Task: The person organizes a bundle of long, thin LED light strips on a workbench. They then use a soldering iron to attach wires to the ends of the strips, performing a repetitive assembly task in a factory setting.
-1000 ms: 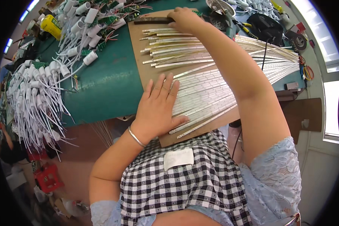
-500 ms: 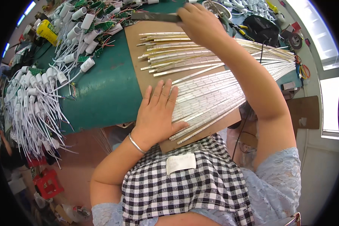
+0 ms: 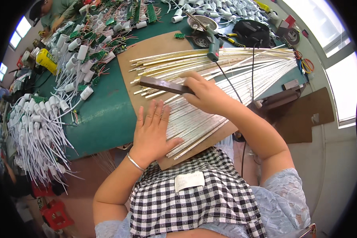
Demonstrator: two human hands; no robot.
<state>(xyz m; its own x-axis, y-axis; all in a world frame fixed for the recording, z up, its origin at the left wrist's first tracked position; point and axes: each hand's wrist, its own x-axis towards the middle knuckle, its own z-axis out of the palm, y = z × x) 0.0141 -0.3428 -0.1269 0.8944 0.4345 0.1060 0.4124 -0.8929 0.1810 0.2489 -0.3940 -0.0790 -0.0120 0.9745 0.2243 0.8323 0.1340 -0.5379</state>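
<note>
My left hand (image 3: 151,133) lies flat, fingers spread, on the near ends of several long pale strips (image 3: 210,107) fanned across a brown board (image 3: 150,47). My right hand (image 3: 204,93) grips a dark flat bar (image 3: 162,85) by one end and holds it across the strips just beyond my left fingertips. The bar points left. A silver bangle sits on my left wrist.
A green-handled glue gun (image 3: 214,47) with a cord lies on the strips at the far side. Heaps of white wired sockets (image 3: 39,127) and small green circuit boards (image 3: 103,53) cover the green table (image 3: 103,115) on the left. Another person (image 3: 55,10) works at the far left corner.
My right hand has pulled the dark bar back from the board's far edge toward me, over the strips, to just above my left hand. My left hand stayed pressed on the strips.
</note>
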